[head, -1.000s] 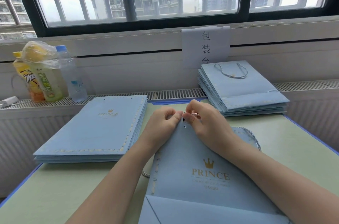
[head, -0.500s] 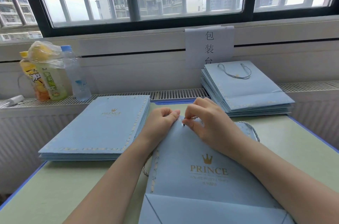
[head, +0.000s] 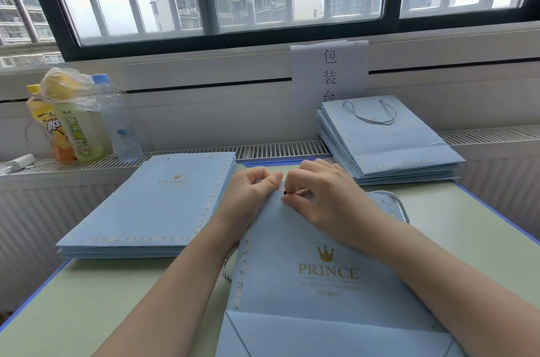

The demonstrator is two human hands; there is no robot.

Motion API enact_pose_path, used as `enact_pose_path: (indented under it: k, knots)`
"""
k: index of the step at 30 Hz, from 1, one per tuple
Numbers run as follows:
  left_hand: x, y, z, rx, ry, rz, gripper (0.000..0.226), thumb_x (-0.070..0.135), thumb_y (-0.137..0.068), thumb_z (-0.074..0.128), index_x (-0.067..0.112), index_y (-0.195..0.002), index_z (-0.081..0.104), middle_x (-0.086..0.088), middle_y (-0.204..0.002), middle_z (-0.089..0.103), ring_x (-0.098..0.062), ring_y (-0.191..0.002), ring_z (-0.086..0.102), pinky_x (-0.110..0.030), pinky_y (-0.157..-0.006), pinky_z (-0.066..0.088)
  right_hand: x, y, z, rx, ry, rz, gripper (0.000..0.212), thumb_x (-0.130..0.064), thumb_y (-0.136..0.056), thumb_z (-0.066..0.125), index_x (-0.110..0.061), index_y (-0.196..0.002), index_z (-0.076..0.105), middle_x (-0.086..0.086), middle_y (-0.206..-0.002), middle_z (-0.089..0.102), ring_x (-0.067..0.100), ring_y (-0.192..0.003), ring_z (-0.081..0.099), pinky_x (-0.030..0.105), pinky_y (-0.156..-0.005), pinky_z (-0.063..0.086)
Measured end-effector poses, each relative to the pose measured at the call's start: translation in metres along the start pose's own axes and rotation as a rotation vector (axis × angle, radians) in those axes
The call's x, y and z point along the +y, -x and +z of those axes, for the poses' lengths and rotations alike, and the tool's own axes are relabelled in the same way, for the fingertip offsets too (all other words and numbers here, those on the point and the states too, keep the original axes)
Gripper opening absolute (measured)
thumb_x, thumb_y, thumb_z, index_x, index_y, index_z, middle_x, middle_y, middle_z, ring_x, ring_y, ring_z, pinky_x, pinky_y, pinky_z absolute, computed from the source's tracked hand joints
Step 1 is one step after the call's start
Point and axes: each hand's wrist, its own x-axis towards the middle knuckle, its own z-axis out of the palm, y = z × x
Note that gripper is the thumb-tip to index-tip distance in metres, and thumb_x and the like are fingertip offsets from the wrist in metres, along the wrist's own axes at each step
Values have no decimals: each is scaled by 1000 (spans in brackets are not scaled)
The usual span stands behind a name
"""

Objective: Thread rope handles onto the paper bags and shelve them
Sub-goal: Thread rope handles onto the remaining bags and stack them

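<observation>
I am looking at one blue paper bag [head: 306,275] lying flat on the table [head: 87,313] right under my two hands. It is light blue with a gold crown and the word PRINCE on it, and a little pale wavy line is running down its left edge. Its top edge is sitting under my fingers and its folded bottom is pointing back at me. My left hand [head: 251,193] is curling its fingers and pinching the top edge of the bag. My right hand [head: 324,196] is pinching one twisted rope handle [head: 301,192] near its tiny black tip, and the tip is sitting just beside my left thumb, at the top of the bag. More of the rope is looping out past my right wrist, and another bit is peeking out by my left wrist. To the left of my left hand, one flat stack of blue bags [head: 155,204] is lying with no ropes showing. Past my right hand, up and to the right, a second stack of bags [head: 388,149] is resting, and the top one is showing one rope loop. Far off to the left of my hands, three drink bottles [head: 87,123] are standing together with a clear plastic bag on top. One white paper sign [head: 329,73] is hanging on the wall beyond my right hand.
</observation>
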Motion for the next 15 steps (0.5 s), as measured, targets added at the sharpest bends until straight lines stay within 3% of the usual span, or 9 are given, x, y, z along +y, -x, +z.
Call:
enact_pose_path:
  k: [2, 7, 11, 15]
  knots:
    - [2, 0, 0, 7, -5, 16, 28, 19, -93, 57, 7, -68, 51, -10, -62, 47, -17, -53, 42, -25, -51, 35, -1, 0, -1, 9, 36, -11, 10, -41, -87, 52, -36, -83, 43, -14, -75, 43, 10, -72, 37, 31, -68, 34]
    - [7, 1, 1, 23, -5, 42, 33, 19, -93, 58, 11, -62, 50, 1, -51, 45, -10, -44, 40, -21, -45, 34, -3, -1, -2, 46, 191, -58, 28, -46, -90, 42, -23, -80, 52, -12, -77, 43, 10, -73, 31, 31, -66, 36]
    - [8, 2, 0, 30, -6, 50, 33, 21, -93, 59, 10, -64, 49, -9, -60, 45, -18, -53, 41, -26, -51, 34, -2, -2, -1, 44, 37, 53, 23, -50, -84, 48, -27, -80, 52, -13, -82, 45, 10, -79, 40, 31, -71, 38]
    - [12, 3, -2, 40, -4, 66, 33, 20, -92, 60, 10, -63, 48, -11, -62, 44, -20, -56, 41, -26, -51, 34, -3, -5, -7, 11, -160, 199, 25, -41, -81, 68, -30, -93, 50, -11, -97, 47, 8, -92, 42, 29, -83, 37]
